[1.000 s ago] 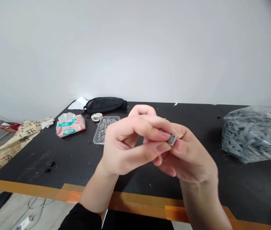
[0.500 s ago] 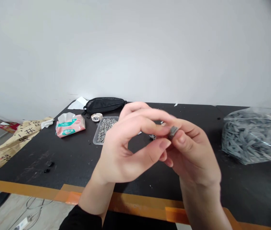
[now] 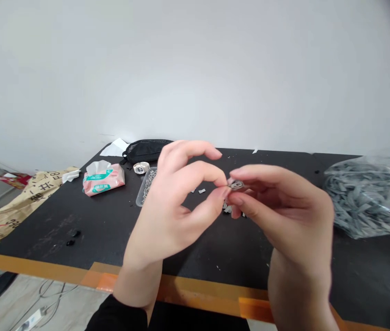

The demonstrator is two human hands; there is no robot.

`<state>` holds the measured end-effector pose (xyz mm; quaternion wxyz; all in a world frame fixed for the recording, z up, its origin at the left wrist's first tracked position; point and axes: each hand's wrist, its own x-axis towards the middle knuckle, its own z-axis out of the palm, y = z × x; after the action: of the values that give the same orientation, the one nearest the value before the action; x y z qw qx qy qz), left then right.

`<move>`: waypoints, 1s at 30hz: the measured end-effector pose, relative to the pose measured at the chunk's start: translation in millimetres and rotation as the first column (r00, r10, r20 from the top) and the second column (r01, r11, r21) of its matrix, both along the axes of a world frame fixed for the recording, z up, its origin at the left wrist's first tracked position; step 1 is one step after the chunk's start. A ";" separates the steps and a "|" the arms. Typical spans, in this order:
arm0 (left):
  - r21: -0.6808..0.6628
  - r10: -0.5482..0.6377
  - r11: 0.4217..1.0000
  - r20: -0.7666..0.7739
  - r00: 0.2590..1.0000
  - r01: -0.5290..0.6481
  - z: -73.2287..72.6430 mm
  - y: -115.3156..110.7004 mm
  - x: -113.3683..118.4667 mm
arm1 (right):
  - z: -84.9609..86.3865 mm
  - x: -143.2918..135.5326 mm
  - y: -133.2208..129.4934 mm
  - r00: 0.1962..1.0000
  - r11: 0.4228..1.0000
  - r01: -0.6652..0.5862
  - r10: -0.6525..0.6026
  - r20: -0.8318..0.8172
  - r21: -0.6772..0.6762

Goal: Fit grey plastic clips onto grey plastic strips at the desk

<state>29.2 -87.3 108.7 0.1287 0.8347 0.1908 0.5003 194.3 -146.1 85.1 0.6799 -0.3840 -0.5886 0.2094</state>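
Observation:
A small grey rolled or folded strip [image 3: 237, 185] is held in the air over the table, its looped end facing the camera. My left hand [image 3: 172, 209] pinches its left end between thumb and index finger, with the other fingers raised and bent. From the right, my right hand [image 3: 295, 214] grips the same piece between thumb and fingertips, hiding part of it. Small grey pieces [image 3: 227, 208] lie on the table just beyond and below the fingers. A clear plastic tub [image 3: 140, 195] of similar small grey pieces is partly covered by my left hand.
On the black table [image 3: 101, 230], a clear bag of grey strips [image 3: 374, 197] stands at right. A tissue pack [image 3: 104, 178], a tape roll [image 3: 141, 168] and a black mesh pouch [image 3: 143, 151] sit at left. Orange-brown tape [image 3: 195, 294] lines the front edge.
The grey strip has moved slightly left and turned so its looped end shows. My left fingers have spread apart above the pinch, and my right hand has rotated around the piece.

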 end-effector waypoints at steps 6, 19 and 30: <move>0.129 0.114 0.984 0.070 0.991 -0.123 -0.3 -3.8 5.4 | -1.0 -6.2 -0.8 0.991 0.999 0.048 -0.045 -0.125 0.022; 0.126 0.012 0.992 0.133 0.991 -0.029 -7.8 -2.5 22.2 | -0.4 -4.7 -3.6 0.973 0.988 -0.155 0.148 -0.175 -0.026; -0.085 -0.059 0.993 0.272 0.960 0.085 -13.7 -12.1 25.4 | -3.5 0.4 -2.6 0.983 0.986 0.127 -0.139 0.123 0.105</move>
<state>54.5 -99.4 94.9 0.2113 0.7583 0.1649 0.5943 194.7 -148.7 81.6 0.6703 -0.4019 -0.6142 0.1092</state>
